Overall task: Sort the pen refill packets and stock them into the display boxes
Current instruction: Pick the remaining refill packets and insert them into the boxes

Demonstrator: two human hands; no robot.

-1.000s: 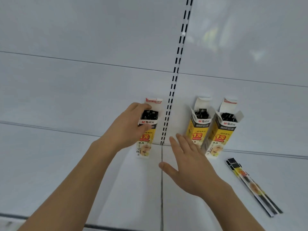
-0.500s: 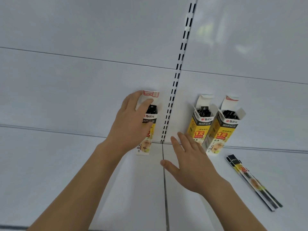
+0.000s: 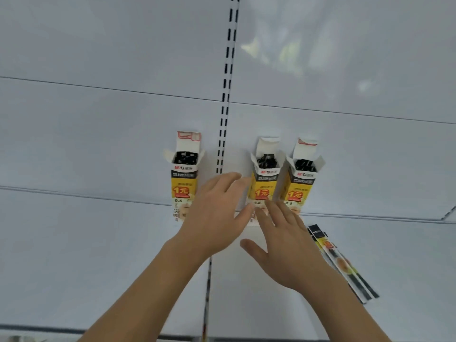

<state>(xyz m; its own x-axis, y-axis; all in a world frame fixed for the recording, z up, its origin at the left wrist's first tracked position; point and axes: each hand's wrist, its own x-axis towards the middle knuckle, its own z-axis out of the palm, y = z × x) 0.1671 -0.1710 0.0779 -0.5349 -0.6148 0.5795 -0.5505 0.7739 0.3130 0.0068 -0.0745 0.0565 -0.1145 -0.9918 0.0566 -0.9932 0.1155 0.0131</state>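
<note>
Your left hand (image 3: 217, 213) no longer grips the left display box (image 3: 184, 180); it now sits to that box's right, fingers loose, reaching toward the middle display box (image 3: 264, 180). Your right hand (image 3: 288, 245) is now closer to the middle box's base.

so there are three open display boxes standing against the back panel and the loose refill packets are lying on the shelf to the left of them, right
Not quite. The three open display boxes do stand against the back panel, but the loose refill packets lie on the shelf to the right of them, not the left. The head view shows this.
</note>
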